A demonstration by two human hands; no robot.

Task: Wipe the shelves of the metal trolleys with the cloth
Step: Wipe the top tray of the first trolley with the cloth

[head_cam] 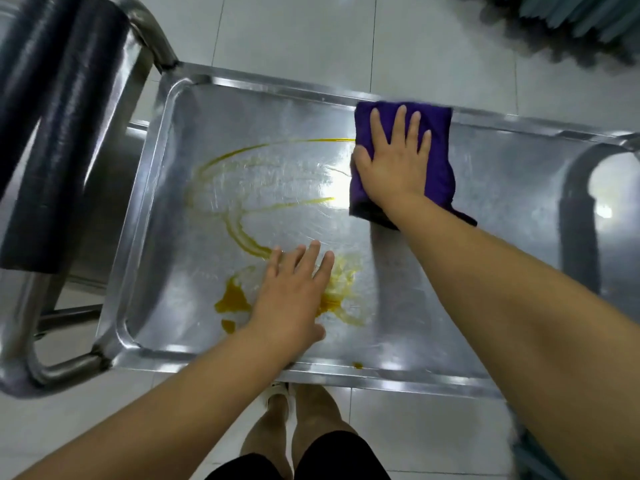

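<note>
Purple cloth is pressed flat onto the far side of the steel trolley shelf by the right hand, whose fingers are spread straight across the fabric, nothing being gripped. The left hand is held flat, fingers splayed wide, over the near part of the shelf, above a patch of yellow smears; whether the palm touches the metal cannot be told. Yellow streaks are seen curving between the two hands.
</note>
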